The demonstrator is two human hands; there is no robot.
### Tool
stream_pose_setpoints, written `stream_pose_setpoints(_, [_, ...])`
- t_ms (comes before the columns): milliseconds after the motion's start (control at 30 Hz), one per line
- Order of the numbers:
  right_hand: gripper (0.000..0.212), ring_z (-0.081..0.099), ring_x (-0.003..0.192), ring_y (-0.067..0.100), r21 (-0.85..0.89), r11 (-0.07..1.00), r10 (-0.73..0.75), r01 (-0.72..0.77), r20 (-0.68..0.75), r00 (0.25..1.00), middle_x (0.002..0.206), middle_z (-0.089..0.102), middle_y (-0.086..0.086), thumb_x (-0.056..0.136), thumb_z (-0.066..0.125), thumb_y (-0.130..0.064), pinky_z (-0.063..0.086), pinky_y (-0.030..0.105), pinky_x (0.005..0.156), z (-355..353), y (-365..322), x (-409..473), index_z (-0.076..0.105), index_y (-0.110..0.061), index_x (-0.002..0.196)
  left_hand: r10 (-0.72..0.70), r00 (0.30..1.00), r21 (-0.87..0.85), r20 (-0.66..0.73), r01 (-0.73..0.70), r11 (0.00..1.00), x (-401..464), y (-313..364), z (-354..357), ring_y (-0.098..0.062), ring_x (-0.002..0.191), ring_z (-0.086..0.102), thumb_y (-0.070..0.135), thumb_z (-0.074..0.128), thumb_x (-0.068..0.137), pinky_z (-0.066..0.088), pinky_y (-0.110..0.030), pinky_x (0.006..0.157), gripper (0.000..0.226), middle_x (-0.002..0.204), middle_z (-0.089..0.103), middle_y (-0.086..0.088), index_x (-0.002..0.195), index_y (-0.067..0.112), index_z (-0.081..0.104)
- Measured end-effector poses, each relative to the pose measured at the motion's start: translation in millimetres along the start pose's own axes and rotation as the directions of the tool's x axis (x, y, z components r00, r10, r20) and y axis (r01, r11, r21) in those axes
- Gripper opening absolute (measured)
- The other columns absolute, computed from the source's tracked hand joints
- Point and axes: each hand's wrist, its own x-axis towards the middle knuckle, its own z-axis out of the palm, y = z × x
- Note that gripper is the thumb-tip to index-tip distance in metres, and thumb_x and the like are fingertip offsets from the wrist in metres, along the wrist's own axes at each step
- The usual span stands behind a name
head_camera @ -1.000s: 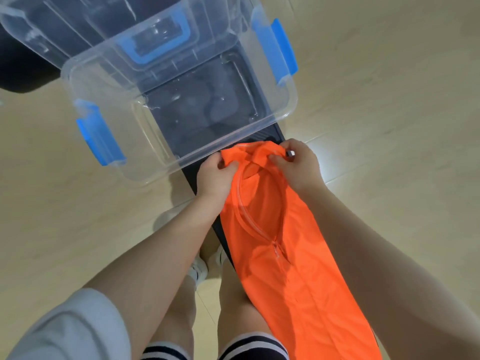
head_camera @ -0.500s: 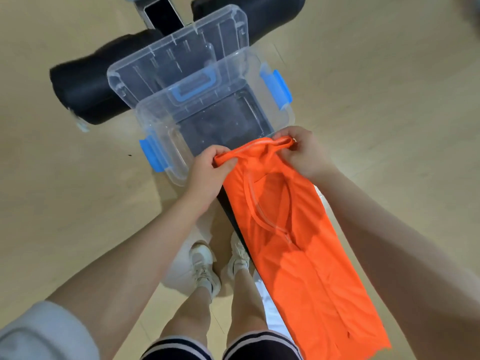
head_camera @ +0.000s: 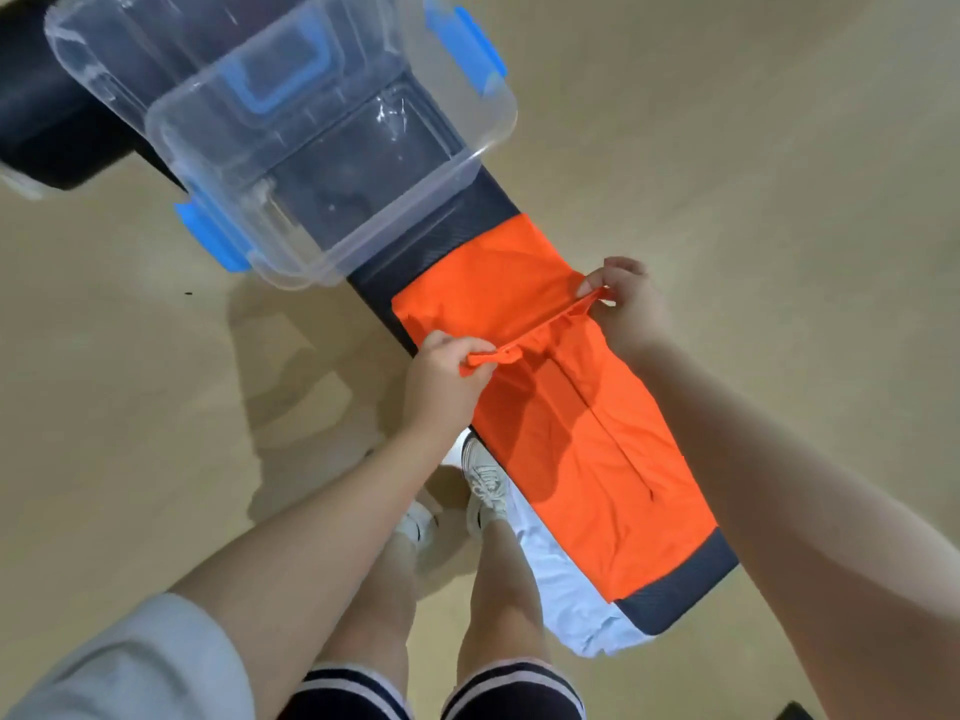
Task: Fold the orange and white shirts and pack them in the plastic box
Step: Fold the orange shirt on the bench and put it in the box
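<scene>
The orange shirt (head_camera: 582, 449) lies lengthwise on a narrow dark bench (head_camera: 675, 595). Its far part is spread flat toward the box. My left hand (head_camera: 441, 381) pinches the left end of a raised fold across the shirt's middle. My right hand (head_camera: 631, 304) pinches the right end of the same fold. The white shirt (head_camera: 566, 579) hangs off the bench's near left side, partly hidden under the orange one. The clear plastic box (head_camera: 332, 163) with blue latches stands open on the bench's far end, and I see nothing inside it.
The box's clear lid (head_camera: 171, 49) with a blue handle leans behind it. A black cylinder (head_camera: 47, 127) lies at the far left. My legs and white shoes (head_camera: 483, 480) stand by the bench's left side on a beige floor.
Both hands have drawn the gripped shirt edge back from beside the box toward me, so orange cloth now lies flat between my hands and the box. The camera's view shifted too.
</scene>
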Motion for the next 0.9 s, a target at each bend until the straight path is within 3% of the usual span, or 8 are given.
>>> stream_pose_setpoints(167, [0.047,0.059,0.072,0.024,0.065,0.975,0.21,-0.212,0.022,0.977,0.07,0.057,-0.01,0.064,0.04,0.003,0.054,0.043,0.075,18.7,88.6,-12.8,0.06,-0.039,0.06,-0.227,0.972,-0.09,0.052,0.231,0.969,-30.3,-22.9,66.6,-0.006,0.073,0.051,0.015,0.066,0.082,0.041,-0.009,0.066,0.018,0.09,0.055,0.005,0.099,0.017,0.072])
stream_pose_setpoints(300, [0.04,0.052,0.056,0.018,0.218,0.92,0.311,-0.327,0.105,0.945,0.063,0.056,0.001,0.074,0.04,0.01,0.046,0.032,0.058,23.4,110.4,-21.8,0.059,-0.025,0.067,-0.565,0.809,-0.396,0.164,0.578,0.713,-43.7,-34.3,102.3,-0.016,0.081,0.057,0.019,0.064,0.076,0.049,-0.031,0.084,0.014,0.087,0.067,-0.003,0.071,0.03,0.071])
stream_pose_setpoints(433, [0.025,0.049,0.054,0.014,0.395,0.842,0.341,-0.367,0.139,0.93,0.058,0.05,0.001,0.085,0.059,-0.014,0.046,0.03,0.055,21.6,115.4,-17.7,0.053,-0.019,0.06,-0.677,0.734,-0.542,0.057,0.592,0.596,-44.8,-38.8,120.7,-0.018,0.07,0.057,0.028,0.069,0.077,0.05,-0.031,0.076,0.026,0.064,0.061,0.001,0.054,0.022,0.058])
stream_pose_setpoints(600, [0.027,0.05,0.054,0.008,0.257,0.954,0.157,-0.154,0.005,0.988,0.063,0.051,-0.008,0.076,0.062,-0.004,0.043,0.03,0.061,14.6,122.2,-11.5,0.052,-0.027,0.068,-0.709,0.704,-0.576,-0.021,0.572,0.585,-43.3,-31.2,134.9,-0.025,0.079,0.061,0.021,0.073,0.075,0.054,-0.038,0.078,0.023,0.084,0.061,-0.003,0.07,0.028,0.051])
stream_pose_setpoints(667, [0.022,0.051,0.062,0.008,0.194,0.969,0.154,-0.151,-0.004,0.988,0.073,0.053,-0.005,0.077,0.059,-0.001,0.044,0.028,0.067,11.0,125.9,-12.7,0.056,-0.023,0.079,-0.629,0.775,-0.421,-0.064,0.55,0.721,-50.1,-26.0,137.0,-0.023,0.079,0.057,0.013,0.068,0.078,0.051,-0.036,0.078,0.025,0.09,0.055,0.0,0.07,0.026,0.048])
stream_pose_setpoints(767, [0.025,0.054,0.1,0.025,0.025,0.994,0.104,-0.103,-0.017,0.994,0.113,0.053,0.012,0.079,0.055,-0.002,0.04,0.028,0.09,7.4,136.5,-22.5,0.063,-0.01,0.1,-0.291,0.938,0.134,-0.187,0.317,0.939,-62.4,-26.2,132.1,-0.023,0.088,0.05,0.002,0.058,0.08,0.042,-0.031,0.079,0.013,0.113,0.044,-0.007,0.081,0.014,0.052])
stream_pose_setpoints(833, [0.034,0.046,0.119,0.036,-0.174,0.979,-0.12,0.108,-0.056,0.991,0.131,0.047,0.019,0.08,0.049,-0.007,0.036,0.035,0.1,8.2,138.4,-37.5,0.06,-0.007,0.112,0.048,0.986,0.471,-0.158,0.033,0.881,-62.2,-36.3,127.2,-0.035,0.107,0.051,0.003,0.063,0.073,0.043,-0.039,0.087,0.025,0.123,0.047,-0.016,0.096,0.01,0.057])
stream_pose_setpoints(900, [0.044,0.043,0.127,0.039,-0.37,0.849,-0.394,0.378,0.034,0.919,0.14,0.044,0.023,0.082,0.048,-0.012,0.035,0.043,0.105,17.7,142.1,-53.5,0.054,-0.005,0.124,0.268,0.961,0.684,0.069,-0.241,0.689,-59.7,-51.4,128.7,-0.04,0.116,0.052,0.007,0.069,0.068,0.044,-0.048,0.095,0.048,0.128,0.051,-0.021,0.115,0.011,0.058])
